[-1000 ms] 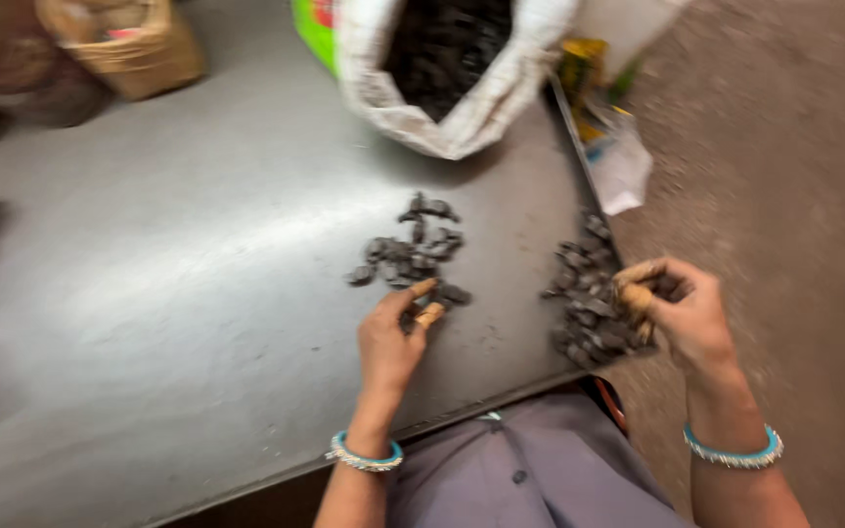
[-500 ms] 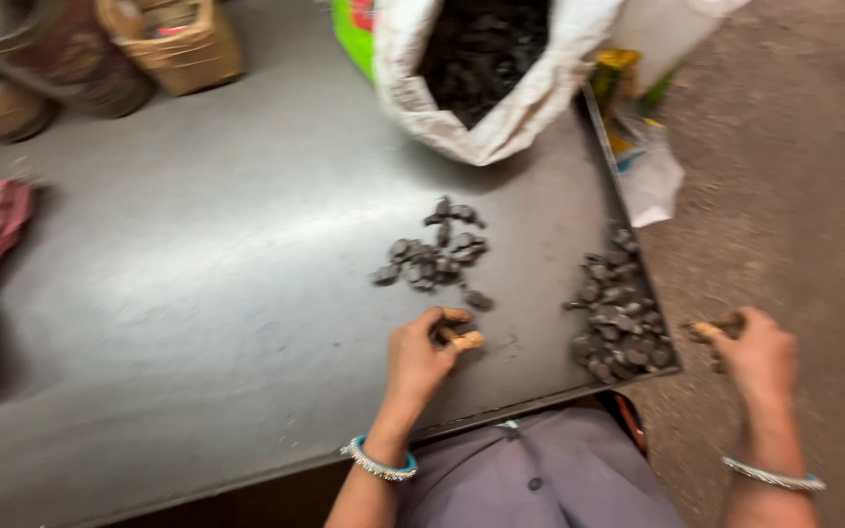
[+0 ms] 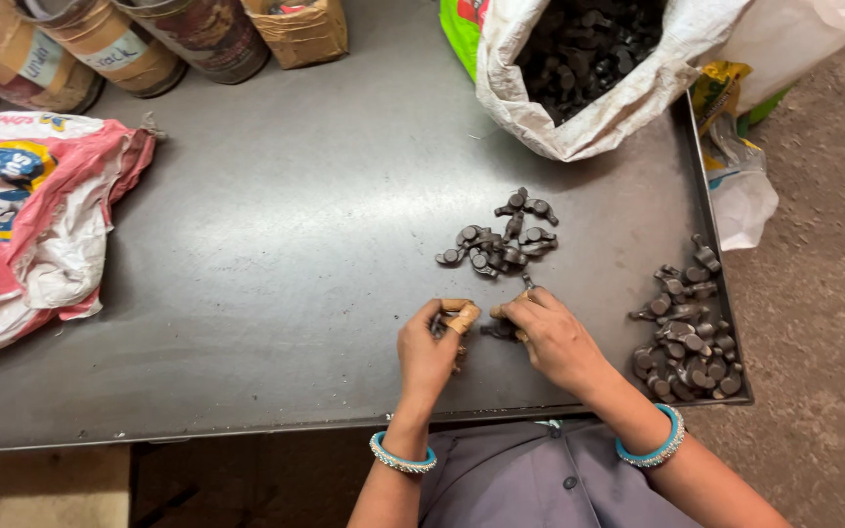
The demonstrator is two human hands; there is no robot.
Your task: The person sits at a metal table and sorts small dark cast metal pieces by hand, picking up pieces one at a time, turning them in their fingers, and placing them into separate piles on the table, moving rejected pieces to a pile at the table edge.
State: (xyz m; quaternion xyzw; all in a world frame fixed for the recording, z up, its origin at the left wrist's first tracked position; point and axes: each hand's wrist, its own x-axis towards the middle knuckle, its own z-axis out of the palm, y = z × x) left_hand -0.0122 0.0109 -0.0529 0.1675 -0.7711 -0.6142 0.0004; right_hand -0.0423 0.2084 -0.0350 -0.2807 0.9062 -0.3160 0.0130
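My left hand (image 3: pixel 429 350) and my right hand (image 3: pixel 552 337) meet near the front edge of a dark metal table (image 3: pixel 276 264). Both have tan tape on some fingertips. The left hand's fingers curl around a small dark metal part that is mostly hidden. Under its fingertips, the right hand pinches another dark metal part (image 3: pixel 498 330) against the table. Just beyond the hands lies a small pile of the same parts (image 3: pixel 503 240). A bigger pile (image 3: pixel 689 337) sits at the table's right front corner, to the right of my right wrist.
An open white sack (image 3: pixel 579 108) full of dark parts stands at the back right. A pink and white bag (image 3: pixel 22 215) lies at the left. Taped tins (image 3: pixel 119 44) and a small box (image 3: pixel 300 29) line the back. Beyond the right edge is the dirt floor (image 3: pixel 823 293).
My right hand has come from the right pile and table edge to the middle, next to the left hand. The left hand stayed just below the small pile.
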